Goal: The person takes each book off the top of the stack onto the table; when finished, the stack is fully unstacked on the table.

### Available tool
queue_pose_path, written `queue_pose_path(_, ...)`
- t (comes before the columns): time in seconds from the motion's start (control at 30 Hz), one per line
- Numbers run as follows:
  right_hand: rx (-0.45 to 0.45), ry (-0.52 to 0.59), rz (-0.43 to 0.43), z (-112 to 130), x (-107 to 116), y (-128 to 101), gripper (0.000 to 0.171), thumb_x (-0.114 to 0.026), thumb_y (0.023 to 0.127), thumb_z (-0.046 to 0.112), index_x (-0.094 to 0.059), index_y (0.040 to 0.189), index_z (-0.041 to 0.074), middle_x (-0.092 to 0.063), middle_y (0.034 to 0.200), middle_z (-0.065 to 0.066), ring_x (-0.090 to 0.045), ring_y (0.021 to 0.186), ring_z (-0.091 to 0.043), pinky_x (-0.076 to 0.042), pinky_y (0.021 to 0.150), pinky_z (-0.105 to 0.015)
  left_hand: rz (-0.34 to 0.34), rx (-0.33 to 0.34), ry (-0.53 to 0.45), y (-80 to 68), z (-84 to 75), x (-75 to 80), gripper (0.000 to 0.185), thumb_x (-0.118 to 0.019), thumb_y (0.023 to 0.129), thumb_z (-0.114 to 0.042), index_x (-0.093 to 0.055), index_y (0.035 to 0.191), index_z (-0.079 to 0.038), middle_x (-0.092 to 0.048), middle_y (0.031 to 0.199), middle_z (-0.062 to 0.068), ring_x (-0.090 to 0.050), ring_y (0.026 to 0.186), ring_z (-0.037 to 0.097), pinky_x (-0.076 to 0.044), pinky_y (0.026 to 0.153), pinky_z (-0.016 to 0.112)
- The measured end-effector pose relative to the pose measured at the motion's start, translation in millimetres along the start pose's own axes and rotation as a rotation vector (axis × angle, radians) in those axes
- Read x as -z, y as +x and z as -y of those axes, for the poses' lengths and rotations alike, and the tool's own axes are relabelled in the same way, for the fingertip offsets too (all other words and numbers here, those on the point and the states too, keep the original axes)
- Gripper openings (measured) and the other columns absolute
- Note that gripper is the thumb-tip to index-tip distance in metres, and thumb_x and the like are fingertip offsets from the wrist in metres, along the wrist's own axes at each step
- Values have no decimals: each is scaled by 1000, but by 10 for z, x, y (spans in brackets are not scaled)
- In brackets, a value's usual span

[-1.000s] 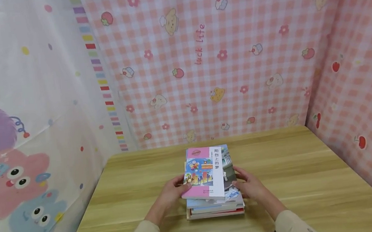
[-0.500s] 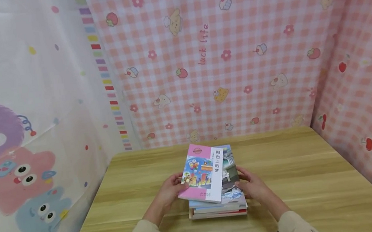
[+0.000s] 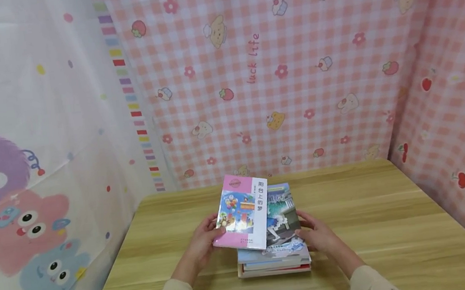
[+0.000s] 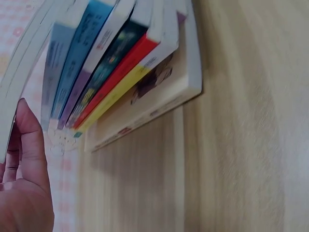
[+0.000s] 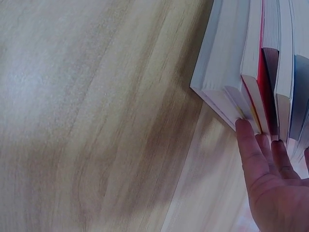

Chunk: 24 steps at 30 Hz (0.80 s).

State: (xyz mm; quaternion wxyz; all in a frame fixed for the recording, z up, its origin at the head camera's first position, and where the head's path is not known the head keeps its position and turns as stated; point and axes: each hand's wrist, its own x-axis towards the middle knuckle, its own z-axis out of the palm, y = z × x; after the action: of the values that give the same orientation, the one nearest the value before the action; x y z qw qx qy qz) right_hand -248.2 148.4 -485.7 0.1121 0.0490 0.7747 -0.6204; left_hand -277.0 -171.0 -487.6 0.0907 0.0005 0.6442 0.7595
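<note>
A stack of books (image 3: 275, 260) lies on the wooden table (image 3: 373, 206), seen in the head view. My left hand (image 3: 212, 233) grips the top pink book (image 3: 241, 212) by its left edge, raised and shifted left off the stack. A grey-blue cover (image 3: 284, 224) shows beneath it. My right hand (image 3: 306, 231) rests with straight fingers against the stack's right side. In the left wrist view my thumb (image 4: 29, 145) lies beside the coloured book spines (image 4: 120, 72). The right wrist view shows my fingers (image 5: 258, 154) touching the stack's page edges (image 5: 241, 72).
Pink checked cloth (image 3: 275, 66) hangs behind and right of the table, and a white cartoon cloth (image 3: 28, 160) hangs on the left. Bare wood lies on both sides of the stack.
The pink book has slid left and lifted at its left edge, uncovering more of the grey-blue cover below. My right hand stays against the stack.
</note>
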Motion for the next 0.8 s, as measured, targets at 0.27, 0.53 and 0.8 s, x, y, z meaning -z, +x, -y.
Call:
queue_pose_path(0.27,-14,16,2,-13,0,16,61,-57,100,8,-33,155,14,-34,151,-30,-52,122,-46,-56,83,-51,-67,-30,-24,62,-65,169,52,-58,92,4,-44,142,-3,-60,118,5,-63,77,14,-54,61,27)
queue_pose_path(0.53,-10,22,11,3,0,25,61,-57,99,7,-33,155,15,-34,151,-30,-51,123,-46,-55,85,-52,-116,-38,-50,153,-239,418,55,-56,95,3,-38,147,-4,-56,123,5,-64,76,10,-54,62,24)
queue_pose_path(0.8,-21,20,19,6,8,4,61,-56,100,9,-32,156,15,-32,152,-29,-50,124,-47,-54,86,-52,-196,-5,-35,315,-307,693,56,-56,98,-2,-34,150,-8,-53,115,4,-64,76,10,-56,64,27)
